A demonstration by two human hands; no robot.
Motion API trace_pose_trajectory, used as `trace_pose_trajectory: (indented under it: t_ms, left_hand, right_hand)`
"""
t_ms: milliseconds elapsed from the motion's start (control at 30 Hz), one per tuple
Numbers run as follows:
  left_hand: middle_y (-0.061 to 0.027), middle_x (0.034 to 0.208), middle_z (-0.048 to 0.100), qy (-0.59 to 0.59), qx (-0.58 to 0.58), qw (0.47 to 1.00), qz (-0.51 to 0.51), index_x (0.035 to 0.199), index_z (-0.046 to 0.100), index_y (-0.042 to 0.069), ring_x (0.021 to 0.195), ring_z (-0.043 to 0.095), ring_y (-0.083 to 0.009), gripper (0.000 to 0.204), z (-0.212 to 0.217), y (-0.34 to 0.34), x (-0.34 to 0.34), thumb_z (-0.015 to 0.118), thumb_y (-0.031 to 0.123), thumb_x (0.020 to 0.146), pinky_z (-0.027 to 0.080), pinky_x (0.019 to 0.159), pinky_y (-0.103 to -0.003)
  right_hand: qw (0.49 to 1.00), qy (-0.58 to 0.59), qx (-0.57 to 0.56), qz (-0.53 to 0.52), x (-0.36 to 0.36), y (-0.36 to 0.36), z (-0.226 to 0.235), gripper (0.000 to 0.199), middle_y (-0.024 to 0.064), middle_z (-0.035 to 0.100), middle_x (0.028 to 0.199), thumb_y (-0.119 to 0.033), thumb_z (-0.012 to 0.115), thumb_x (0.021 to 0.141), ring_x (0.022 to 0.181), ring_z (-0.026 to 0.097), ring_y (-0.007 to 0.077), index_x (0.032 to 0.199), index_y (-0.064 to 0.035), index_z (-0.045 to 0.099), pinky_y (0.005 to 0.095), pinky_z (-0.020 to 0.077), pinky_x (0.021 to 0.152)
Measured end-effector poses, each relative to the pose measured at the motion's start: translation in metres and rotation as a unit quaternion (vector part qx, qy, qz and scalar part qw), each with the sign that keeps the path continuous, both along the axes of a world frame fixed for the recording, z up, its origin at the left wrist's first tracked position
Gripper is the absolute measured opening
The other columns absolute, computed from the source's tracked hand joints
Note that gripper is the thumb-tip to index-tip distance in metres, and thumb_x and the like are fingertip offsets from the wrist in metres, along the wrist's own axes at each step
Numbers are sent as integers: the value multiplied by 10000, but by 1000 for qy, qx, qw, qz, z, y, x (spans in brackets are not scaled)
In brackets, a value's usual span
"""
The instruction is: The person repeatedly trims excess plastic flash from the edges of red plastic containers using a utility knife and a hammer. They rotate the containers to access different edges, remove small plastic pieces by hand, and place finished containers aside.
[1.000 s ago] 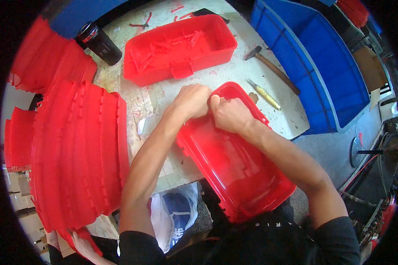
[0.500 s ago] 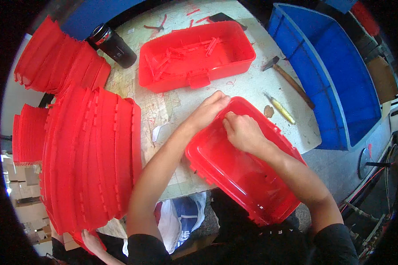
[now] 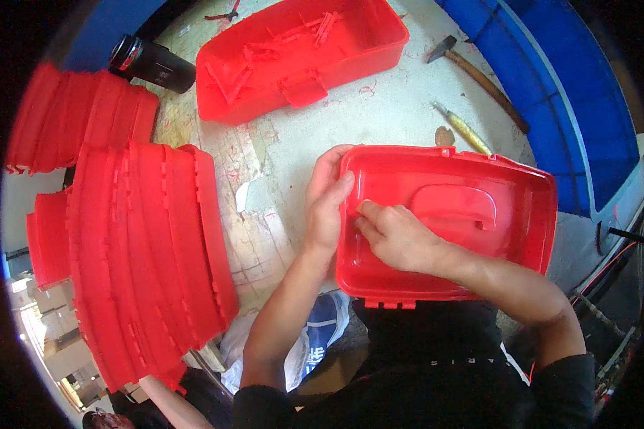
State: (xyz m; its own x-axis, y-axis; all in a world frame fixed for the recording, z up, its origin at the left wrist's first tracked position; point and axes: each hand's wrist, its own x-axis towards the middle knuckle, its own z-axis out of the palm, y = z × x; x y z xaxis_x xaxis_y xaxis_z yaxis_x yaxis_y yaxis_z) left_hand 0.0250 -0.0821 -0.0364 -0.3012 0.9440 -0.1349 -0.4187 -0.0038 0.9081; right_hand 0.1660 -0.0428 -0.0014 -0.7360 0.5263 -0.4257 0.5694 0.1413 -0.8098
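Observation:
A shallow red plastic box lid (image 3: 451,268) lies lengthwise in front of me, open side up, with hinge lugs along its near edge and a curved handle-shaped moulding on its floor. My left hand (image 3: 329,204) grips its left end, thumb over the rim and fingers behind the outer wall. Inside the lid, my right hand (image 3: 401,239) is closed, its fingertips pressed to the inner left end. Whatever they may pinch is hidden. Beyond it stands a red plastic box (image 3: 250,96) holding several thin red plastic strips (image 3: 325,28).
Tall stacks of nested red plastic parts (image 3: 147,250) crowd the left. Around the worktable (image 3: 279,171) are a black tumbler (image 3: 154,64), red-handled pliers (image 3: 225,13), a hammer (image 3: 483,82) and a yellow-handled tool (image 3: 465,131). A blue crate (image 3: 562,107) stands right; another person's arm (image 3: 172,404) shows lower left.
The lid has turned from a slant to nearly level across my front. My left hand has come down to its left end, and my right hand has stayed inside, now at that end.

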Motion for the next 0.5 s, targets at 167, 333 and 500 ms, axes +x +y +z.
trace_pose_trajectory:
  t_ms: [167, 333, 500]
  left_hand:
    - [-157, 1387, 525, -6, -19, 998, 54, 1388, 457, -47, 1294, 487, -229, 454, 0, -13, 16, 499, 97, 959, 346, 1120, -345]
    - [-168, 1391, 526, 40, -26, 991, 122, 1392, 469, -68, 1297, 482, -243, 448, -6, -34, 43, 490, 113, 983, 348, 1113, -353]
    - [-172, 1391, 511, 59, 17, 977, 203, 1328, 504, -58, 1264, 498, -246, 376, -10, -40, 66, 481, 104, 990, 364, 1099, -377]
  right_hand:
    - [998, 19, -50, -45, 14, -8, 0, 272, 319, 660, 899, -175, 471, 997, 873, 657, 488, 1054, 65, 587, 573, 512, 801]
    - [999, -4, -44, -7, 34, -14, 7, 247, 318, 659, 866, -155, 483, 978, 845, 658, 487, 1036, 68, 570, 570, 518, 762]
    - [998, -34, -8, 47, 45, -16, 13, 218, 305, 658, 817, -142, 511, 948, 774, 661, 481, 1015, 57, 569, 575, 521, 705]
